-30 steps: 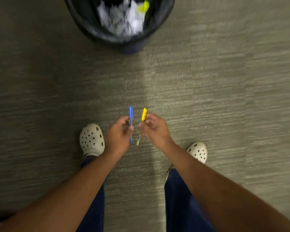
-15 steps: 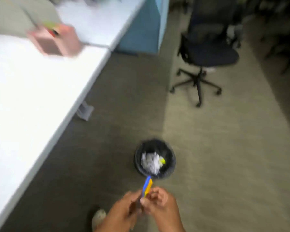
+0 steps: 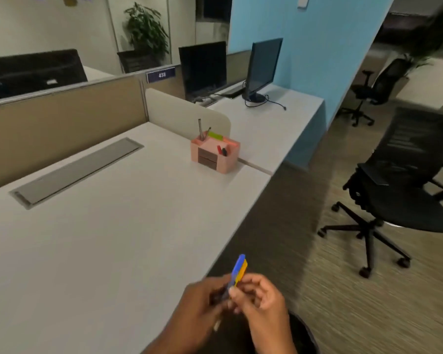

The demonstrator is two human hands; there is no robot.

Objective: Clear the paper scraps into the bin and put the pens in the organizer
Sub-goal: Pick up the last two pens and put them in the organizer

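Observation:
Low in the frame, my left hand [image 3: 201, 306] and my right hand [image 3: 262, 302] meet over the desk's front edge. Between them stand a blue-capped pen [image 3: 238, 267] and a yellow-capped pen [image 3: 243, 270], caps up and side by side; both hands' fingers curl round them. A pink organizer [image 3: 225, 159] with small brown drawers stands far back on the white desk [image 3: 87, 238], holding several pens and coloured notes. The black bin's rim [image 3: 307, 330] shows just below my right hand; its contents are hidden.
A grey cable hatch [image 3: 77, 172] lies in the desk on the left. Beige partitions [image 3: 49, 129] back the desk. Two monitors [image 3: 264, 67] stand on the neighbouring desk. A black office chair [image 3: 404, 190] stands on the carpet to the right, another farther back.
My view has swung up from the floor and bin to the desk and organizer. The two pens, held apart one in each hand a second ago, are now together between both hands.

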